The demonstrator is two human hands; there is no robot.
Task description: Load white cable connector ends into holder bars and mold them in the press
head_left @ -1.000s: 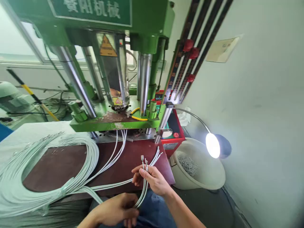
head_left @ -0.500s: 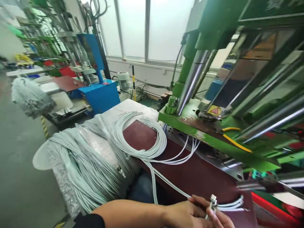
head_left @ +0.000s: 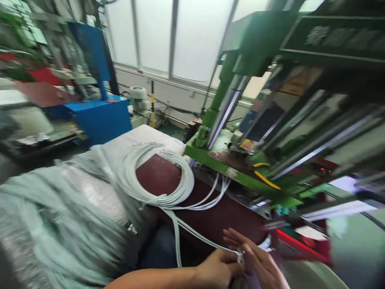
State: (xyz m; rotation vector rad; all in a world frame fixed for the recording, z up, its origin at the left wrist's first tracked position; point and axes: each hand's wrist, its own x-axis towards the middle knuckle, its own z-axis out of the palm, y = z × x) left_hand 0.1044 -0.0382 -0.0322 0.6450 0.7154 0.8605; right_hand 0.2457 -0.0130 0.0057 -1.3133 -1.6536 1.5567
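Both my hands meet at the bottom edge of the view, over the near edge of a dark red table top. My left hand pinches a few thin white cables near their ends. My right hand is closed on the same cable ends, which it hides. The cables run back to a large white coil lying on the table top. More cable strands pass under the green press machine behind the table. The picture is blurred by motion.
A big bundle of white cables in clear wrap fills the left foreground. A blue machine stands at the back left, windows behind it. Yellow-handled pliers lie on the green press base. A red box sits at right.
The view has swung from the right side to the left, then slightly back right. My hands still hold the cable ends and have shifted a little left in the view.
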